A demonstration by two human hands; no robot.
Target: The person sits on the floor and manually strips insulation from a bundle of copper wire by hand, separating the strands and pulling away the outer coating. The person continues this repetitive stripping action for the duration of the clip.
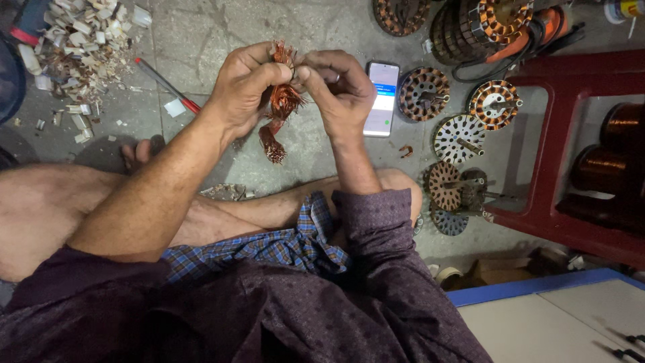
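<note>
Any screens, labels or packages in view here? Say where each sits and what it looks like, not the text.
Phone: flat on the concrete floor just right of the right hand, upright rectangle, lit white screen with blue bands.
Bottle: top right corner, white with yellow label, mostly cut off.
Cardboard box: bottom right, brown, partly hidden.

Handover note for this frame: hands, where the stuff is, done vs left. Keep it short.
Left hand: gripping the upper part of a tangled copper wire bundle, held up over the floor.
Right hand: fingers pinching the top of the same bundle.
Bundle: loose ends hang down between the hands, frayed at the bottom.
Around: phone lit on the floor right of the hands; wound motor cores further right; red-handled tool and pile of white scraps to the left; copper wire spools in the red rack.
Done: the bundle is off any core.
Left: it remains tangled, in both hands.
</note>
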